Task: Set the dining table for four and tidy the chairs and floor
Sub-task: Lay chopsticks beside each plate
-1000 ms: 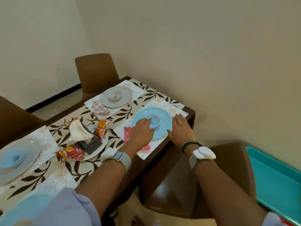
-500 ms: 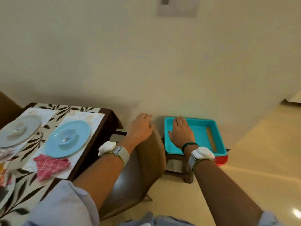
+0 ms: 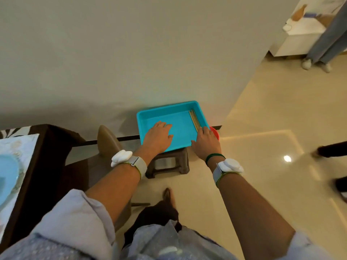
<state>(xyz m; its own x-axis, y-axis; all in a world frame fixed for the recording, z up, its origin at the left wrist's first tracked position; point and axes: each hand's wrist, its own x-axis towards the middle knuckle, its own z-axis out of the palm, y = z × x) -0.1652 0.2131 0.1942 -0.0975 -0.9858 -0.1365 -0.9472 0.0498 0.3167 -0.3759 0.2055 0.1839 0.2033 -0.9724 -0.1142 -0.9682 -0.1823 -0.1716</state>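
A: Head view, the only one. What's in hand?

B: Fetching cutlery, I'd judge. A turquoise tray [image 3: 169, 117] sits on a small brown stool [image 3: 168, 163] by the wall, and a bundle of chopsticks [image 3: 194, 120] lies along the tray's right side

A: And the hands?

B: The left hand [image 3: 158, 136] is spread flat, palm down, over the near left part of the tray, holding nothing. The right hand [image 3: 206, 142] is at the near right corner, fingers loosely extended, its fingertips [image 3: 203, 129] just at the near end of the chopsticks. Whether they already touch, I cannot tell; nothing is gripped

A: The table?

B: Only its corner shows at the left edge: a placemat [image 3: 18, 147] with a light blue plate [image 3: 6, 177] on it. A brown chair [image 3: 109, 145] stands between the table and the stool

A: Next move?

B: Probably pinching the chopsticks up from the tray floor. They lie close to the side wall, so the fingers need to get under or roll them inward, then carry them left to the place settings

A: Anything else?

B: Something red [image 3: 215, 132] peeks out beneath the tray's right corner; other people's legs are far right
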